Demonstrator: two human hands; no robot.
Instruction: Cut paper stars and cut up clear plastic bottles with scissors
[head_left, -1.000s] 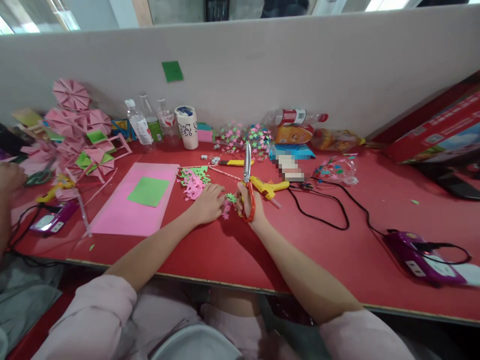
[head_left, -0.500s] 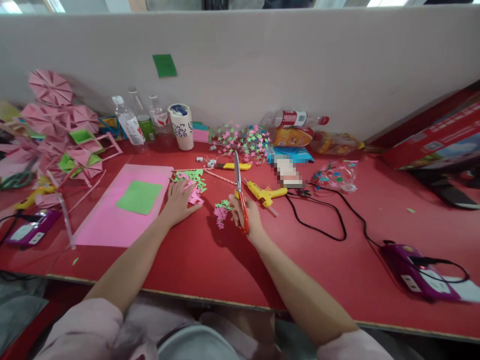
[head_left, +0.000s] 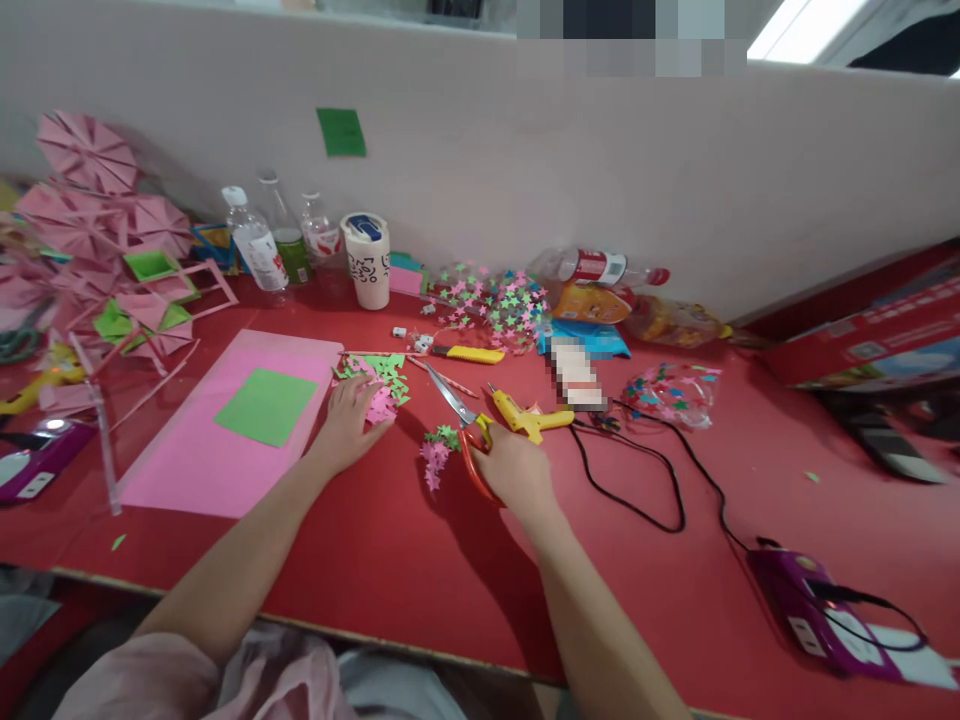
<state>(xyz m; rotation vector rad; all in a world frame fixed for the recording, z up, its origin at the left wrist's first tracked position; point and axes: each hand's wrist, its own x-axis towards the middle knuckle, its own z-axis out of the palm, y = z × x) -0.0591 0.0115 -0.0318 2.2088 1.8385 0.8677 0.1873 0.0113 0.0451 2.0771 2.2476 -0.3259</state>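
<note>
The scissors [head_left: 463, 432], upright half a second ago, are now tipped toward the upper left, low over the worktop [head_left: 675, 560] at centre frame, gripped in the right hand [head_left: 516, 472]. The left hand [head_left: 346, 425] is kept flat, fingers spread, on the scraps [head_left: 381, 385]; the cutouts [head_left: 435, 455] lie between the hands.

No legible text — labels too blurred

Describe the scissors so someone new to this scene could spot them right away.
On the red table, near its middle, find the right hand. It grips the scissors by their red handles, silver blades pointing up-left. The yellow glue gun beside them has a black cord; the scissors have none.
</note>
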